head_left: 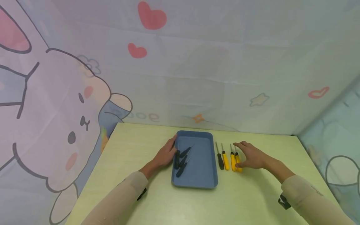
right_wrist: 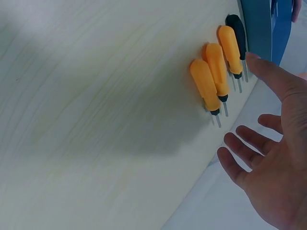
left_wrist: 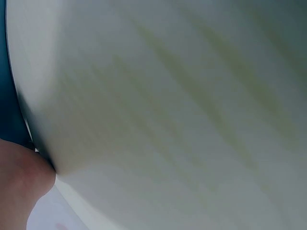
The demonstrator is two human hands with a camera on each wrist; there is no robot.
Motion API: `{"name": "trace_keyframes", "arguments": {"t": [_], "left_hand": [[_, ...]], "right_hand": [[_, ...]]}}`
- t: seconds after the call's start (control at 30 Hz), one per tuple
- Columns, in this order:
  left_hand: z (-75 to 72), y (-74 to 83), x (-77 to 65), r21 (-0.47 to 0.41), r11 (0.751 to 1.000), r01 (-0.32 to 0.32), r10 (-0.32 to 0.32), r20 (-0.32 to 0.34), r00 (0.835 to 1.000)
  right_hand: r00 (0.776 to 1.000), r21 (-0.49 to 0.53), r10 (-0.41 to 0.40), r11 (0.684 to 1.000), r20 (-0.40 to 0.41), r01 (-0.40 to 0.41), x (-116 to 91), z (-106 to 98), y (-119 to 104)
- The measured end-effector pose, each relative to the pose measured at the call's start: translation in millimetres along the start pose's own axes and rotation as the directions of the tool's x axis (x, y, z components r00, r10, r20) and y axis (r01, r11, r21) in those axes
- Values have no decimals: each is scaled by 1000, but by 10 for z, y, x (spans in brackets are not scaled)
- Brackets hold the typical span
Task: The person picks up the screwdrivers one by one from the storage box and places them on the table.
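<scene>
My left hand [head_left: 166,154] holds the left side of a blue-grey tray [head_left: 196,182], its thumb at the rim. In the left wrist view only part of this hand [left_wrist: 24,184] shows, against the tray's blue wall [left_wrist: 12,105]. Several black-handled screwdrivers [head_left: 181,170] lie inside along the tray's left side. Right of the tray, a black-handled screwdriver [head_left: 220,161] and three yellow-handled screwdrivers [head_left: 225,161] lie side by side on the table. Over the rightmost yellow ones hovers my right hand [head_left: 251,156], fingers spread and holding nothing; the right wrist view shows this hand [right_wrist: 283,153] beside them.
The pale wood-grain table [head_left: 132,140] ends at a printed cloth backdrop [head_left: 197,84] behind, with another cloth panel [head_left: 337,140] on the right. A large cartoon rabbit [head_left: 64,118] is printed at the left. Dark straps [head_left: 284,201] show at both wrists.
</scene>
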State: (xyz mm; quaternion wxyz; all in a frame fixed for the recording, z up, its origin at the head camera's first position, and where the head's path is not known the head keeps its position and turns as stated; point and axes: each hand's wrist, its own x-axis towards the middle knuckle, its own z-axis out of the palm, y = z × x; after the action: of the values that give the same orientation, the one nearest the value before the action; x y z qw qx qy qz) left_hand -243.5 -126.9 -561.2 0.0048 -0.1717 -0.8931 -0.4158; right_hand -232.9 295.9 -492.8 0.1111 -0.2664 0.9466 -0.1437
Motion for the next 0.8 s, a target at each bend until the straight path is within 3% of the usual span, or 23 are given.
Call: {"name": "trace_keyframes", "arguments": {"t": [0.8], "left_hand": [[19,-37,15,11,1000,-14,14,2,1000]], "right_hand": [[990,4,-87,996,-110,88,130,-106,-384]]}}
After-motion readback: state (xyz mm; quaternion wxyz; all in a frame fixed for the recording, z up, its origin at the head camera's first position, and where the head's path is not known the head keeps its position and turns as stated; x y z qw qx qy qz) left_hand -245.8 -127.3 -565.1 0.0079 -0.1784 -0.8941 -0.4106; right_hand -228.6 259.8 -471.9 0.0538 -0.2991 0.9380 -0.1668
